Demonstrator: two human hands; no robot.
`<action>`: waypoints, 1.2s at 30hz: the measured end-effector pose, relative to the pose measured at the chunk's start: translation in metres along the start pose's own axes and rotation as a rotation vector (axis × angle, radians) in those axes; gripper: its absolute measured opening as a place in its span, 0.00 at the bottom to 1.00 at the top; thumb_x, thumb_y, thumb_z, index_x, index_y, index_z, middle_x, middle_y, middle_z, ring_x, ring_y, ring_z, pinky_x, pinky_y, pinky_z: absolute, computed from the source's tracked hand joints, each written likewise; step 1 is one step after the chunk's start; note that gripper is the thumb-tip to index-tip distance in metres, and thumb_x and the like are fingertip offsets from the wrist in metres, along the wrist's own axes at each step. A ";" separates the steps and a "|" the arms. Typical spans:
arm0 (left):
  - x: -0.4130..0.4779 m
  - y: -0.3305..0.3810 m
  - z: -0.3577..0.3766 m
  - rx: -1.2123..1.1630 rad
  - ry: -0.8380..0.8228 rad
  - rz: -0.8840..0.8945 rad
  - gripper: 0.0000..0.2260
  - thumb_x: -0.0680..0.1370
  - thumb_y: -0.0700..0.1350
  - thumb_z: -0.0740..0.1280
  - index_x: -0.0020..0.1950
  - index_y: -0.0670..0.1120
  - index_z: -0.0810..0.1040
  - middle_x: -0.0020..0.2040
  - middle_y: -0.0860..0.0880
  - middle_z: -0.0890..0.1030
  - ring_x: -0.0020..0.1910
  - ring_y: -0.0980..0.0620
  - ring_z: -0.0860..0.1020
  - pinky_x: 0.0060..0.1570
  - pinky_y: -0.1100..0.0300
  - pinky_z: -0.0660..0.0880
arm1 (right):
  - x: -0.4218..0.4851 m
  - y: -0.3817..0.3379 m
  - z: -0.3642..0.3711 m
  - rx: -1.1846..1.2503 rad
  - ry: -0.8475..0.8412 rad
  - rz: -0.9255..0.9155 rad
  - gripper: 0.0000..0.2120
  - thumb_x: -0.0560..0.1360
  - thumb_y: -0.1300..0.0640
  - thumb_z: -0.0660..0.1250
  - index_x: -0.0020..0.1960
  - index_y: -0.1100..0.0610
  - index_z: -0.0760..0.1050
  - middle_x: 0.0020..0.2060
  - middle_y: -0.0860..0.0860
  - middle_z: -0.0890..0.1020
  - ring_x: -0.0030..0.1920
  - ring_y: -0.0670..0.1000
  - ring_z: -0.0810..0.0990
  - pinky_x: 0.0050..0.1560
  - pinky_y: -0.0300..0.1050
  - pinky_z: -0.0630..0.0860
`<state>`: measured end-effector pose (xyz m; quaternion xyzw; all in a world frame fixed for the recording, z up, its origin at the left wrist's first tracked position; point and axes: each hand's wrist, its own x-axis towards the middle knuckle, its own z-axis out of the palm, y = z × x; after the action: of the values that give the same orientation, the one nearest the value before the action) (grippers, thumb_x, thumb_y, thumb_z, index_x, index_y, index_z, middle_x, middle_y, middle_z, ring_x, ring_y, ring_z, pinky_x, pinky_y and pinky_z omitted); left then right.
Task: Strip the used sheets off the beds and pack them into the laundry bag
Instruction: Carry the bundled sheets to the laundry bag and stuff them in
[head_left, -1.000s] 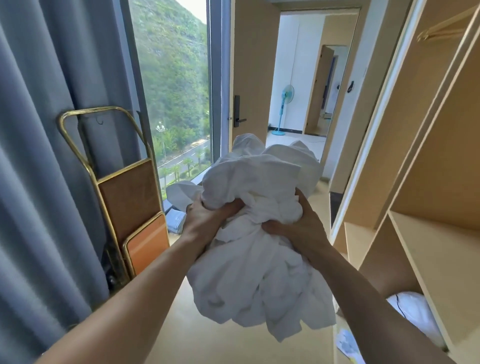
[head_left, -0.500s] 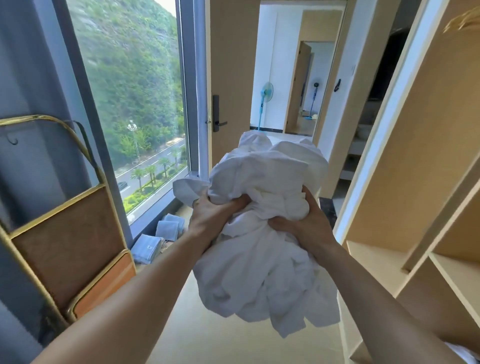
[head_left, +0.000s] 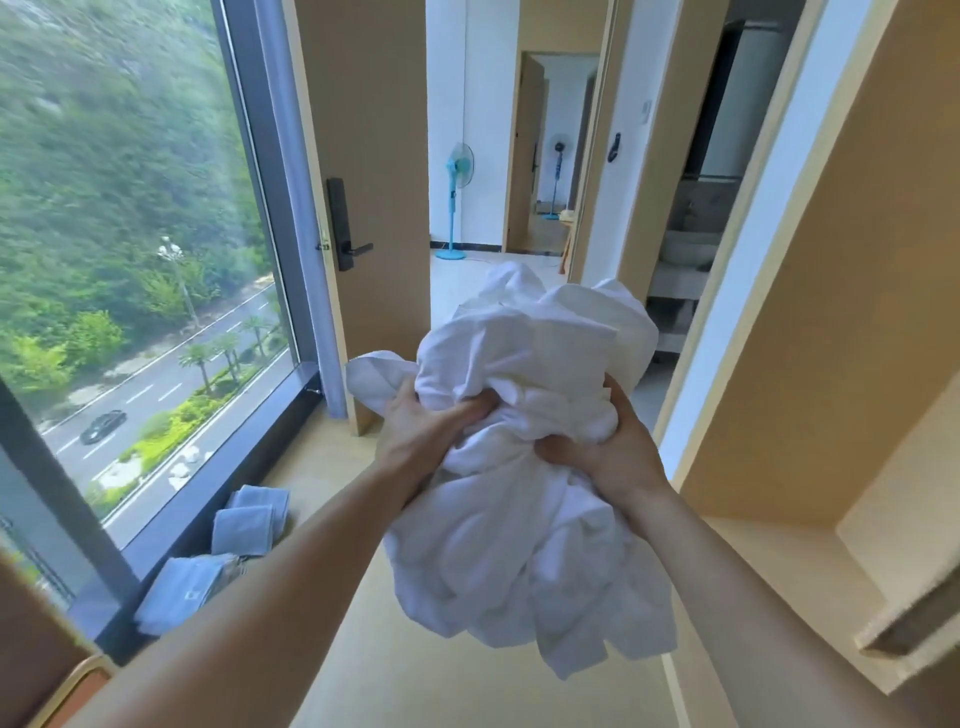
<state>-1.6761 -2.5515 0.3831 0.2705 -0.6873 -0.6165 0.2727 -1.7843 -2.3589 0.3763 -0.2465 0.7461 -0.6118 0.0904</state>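
We see a big window (head_left: 156, 291) at 10 o'clock, with a green hill (head_left: 93, 130), a road (head_left: 156, 384) and a dark car (head_left: 104, 426) outside. At 12 o'clock a tan door (head_left: 374, 156) with a black lock (head_left: 343, 231) stands open, and a blue fan (head_left: 458, 171) stands past it. Wooden shelves (head_left: 779, 561) are at 3 o'clock. Folded blue towels (head_left: 244, 525) lie on the pale floor (head_left: 405, 675) at 8 o'clock.

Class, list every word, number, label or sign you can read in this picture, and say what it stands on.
No text is readable.
Nearest folded blue-grey towel: a faint mark, too blurred to read.
The white sheets: no print shows.
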 end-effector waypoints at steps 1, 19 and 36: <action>0.022 0.000 0.007 -0.001 0.007 0.002 0.29 0.57 0.65 0.81 0.52 0.57 0.80 0.50 0.50 0.85 0.42 0.52 0.83 0.44 0.53 0.81 | 0.026 0.005 0.000 -0.009 -0.004 0.003 0.54 0.51 0.40 0.84 0.73 0.33 0.63 0.58 0.37 0.81 0.57 0.44 0.82 0.58 0.54 0.81; 0.408 -0.012 0.036 0.007 0.034 0.000 0.33 0.54 0.67 0.80 0.55 0.59 0.79 0.50 0.54 0.85 0.47 0.52 0.84 0.52 0.49 0.81 | 0.410 0.051 0.092 -0.113 0.005 -0.012 0.60 0.46 0.30 0.83 0.74 0.32 0.61 0.63 0.41 0.79 0.62 0.48 0.80 0.63 0.56 0.78; 0.724 -0.005 0.137 0.095 -0.095 0.034 0.39 0.48 0.76 0.76 0.55 0.61 0.78 0.54 0.52 0.83 0.47 0.51 0.84 0.53 0.46 0.81 | 0.709 0.096 0.091 -0.048 0.104 0.034 0.61 0.48 0.35 0.84 0.76 0.36 0.61 0.62 0.39 0.79 0.60 0.46 0.80 0.61 0.53 0.79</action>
<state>-2.2834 -2.9683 0.3953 0.2417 -0.7324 -0.5908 0.2370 -2.3805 -2.7646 0.3810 -0.2039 0.7685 -0.6039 0.0561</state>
